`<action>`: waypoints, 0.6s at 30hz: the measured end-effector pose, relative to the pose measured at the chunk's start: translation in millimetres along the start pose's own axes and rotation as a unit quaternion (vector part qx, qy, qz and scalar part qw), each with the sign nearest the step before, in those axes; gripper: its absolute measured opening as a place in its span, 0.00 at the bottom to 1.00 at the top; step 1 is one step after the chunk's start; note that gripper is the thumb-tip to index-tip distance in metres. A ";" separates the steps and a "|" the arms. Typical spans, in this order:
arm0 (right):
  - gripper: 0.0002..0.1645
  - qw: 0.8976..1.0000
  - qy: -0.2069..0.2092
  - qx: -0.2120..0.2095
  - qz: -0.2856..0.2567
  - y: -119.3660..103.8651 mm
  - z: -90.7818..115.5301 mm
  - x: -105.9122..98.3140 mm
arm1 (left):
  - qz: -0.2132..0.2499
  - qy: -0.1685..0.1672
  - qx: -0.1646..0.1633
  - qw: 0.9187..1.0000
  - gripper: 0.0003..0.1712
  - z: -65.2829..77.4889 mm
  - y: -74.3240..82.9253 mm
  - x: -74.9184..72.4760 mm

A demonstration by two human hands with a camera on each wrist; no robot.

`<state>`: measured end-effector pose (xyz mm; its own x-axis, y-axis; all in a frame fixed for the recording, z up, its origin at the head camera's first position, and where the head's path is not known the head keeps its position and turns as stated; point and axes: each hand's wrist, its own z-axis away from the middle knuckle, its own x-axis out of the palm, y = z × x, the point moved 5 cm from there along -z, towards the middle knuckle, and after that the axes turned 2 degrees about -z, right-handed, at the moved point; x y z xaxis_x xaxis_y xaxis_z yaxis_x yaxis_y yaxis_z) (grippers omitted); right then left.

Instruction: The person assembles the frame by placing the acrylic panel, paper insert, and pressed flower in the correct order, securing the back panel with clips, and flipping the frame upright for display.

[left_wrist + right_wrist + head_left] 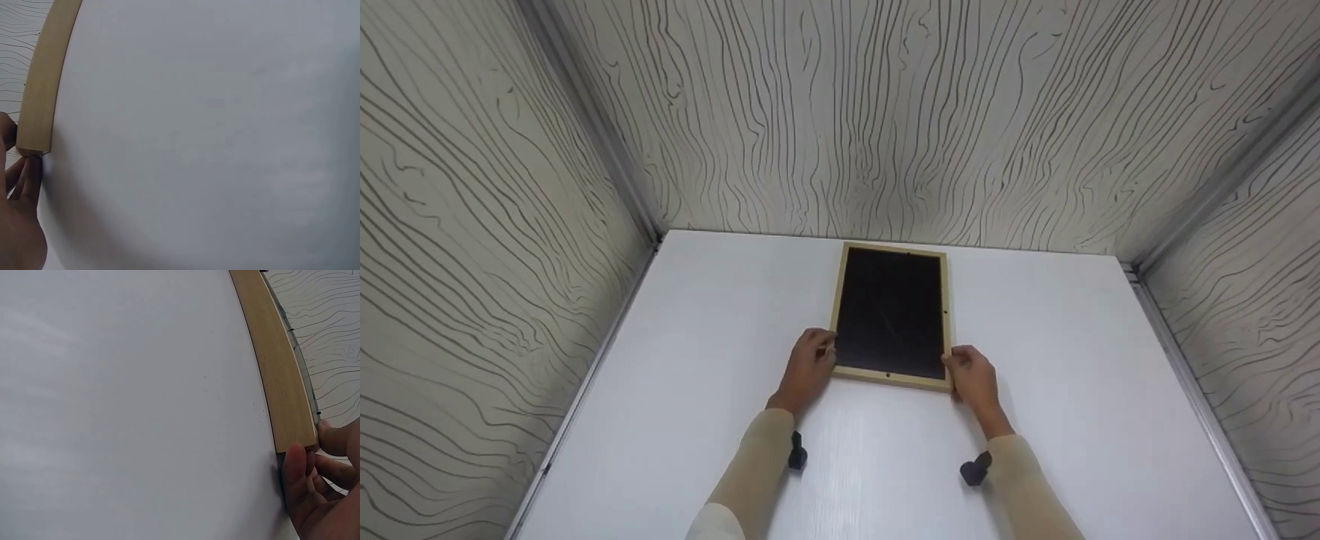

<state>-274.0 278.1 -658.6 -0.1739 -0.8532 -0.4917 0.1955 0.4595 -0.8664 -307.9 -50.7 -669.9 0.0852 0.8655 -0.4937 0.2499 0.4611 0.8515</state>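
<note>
A picture frame [890, 315] with a pale wooden border and a black panel lies at the back of the white table [720, 375]. Small dark tabs dot its top, right and bottom borders. On its left side, near the lower corner, my left hand [808, 367] grips the border. My right hand [976, 379] pinches the opposite side, also low down. Seen from the left wrist, the fingers [32, 177] meet the end of the wooden edge [45, 84]. In the right wrist view, thumb and fingers [295, 467] close round the corner of the wooden edge [275, 371].
A wall with a wood-grain line pattern [870, 120] rises right behind the picture frame. Similar panels stand left [472, 262] and right [1252, 300], with metal posts [592, 112] at the corners. Small black devices [797, 451] sit at both wrists.
</note>
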 end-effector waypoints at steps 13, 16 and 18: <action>0.21 1.000 0.001 0.004 0.015 1.6 0.1 0.5 | -0.025 -0.025 -0.023 0.999 0.22 1.1 1.4 -2.1; 0.21 1.000 0.004 -0.002 0.017 2.0 -0.9 0.4 | -0.042 -0.031 -0.019 0.998 0.23 0.6 5.2 -3.5; 0.21 1.000 0.008 -0.007 0.020 1.8 -1.6 0.2 | -0.063 -0.034 -0.011 0.997 0.23 -1.0 8.0 -3.9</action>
<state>-275.3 279.2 -660.4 -0.1818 -0.8300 -0.5273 0.1887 0.4968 -0.8471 -307.1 -50.2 -661.0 0.1194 0.7850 -0.6079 0.2409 0.5710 0.7848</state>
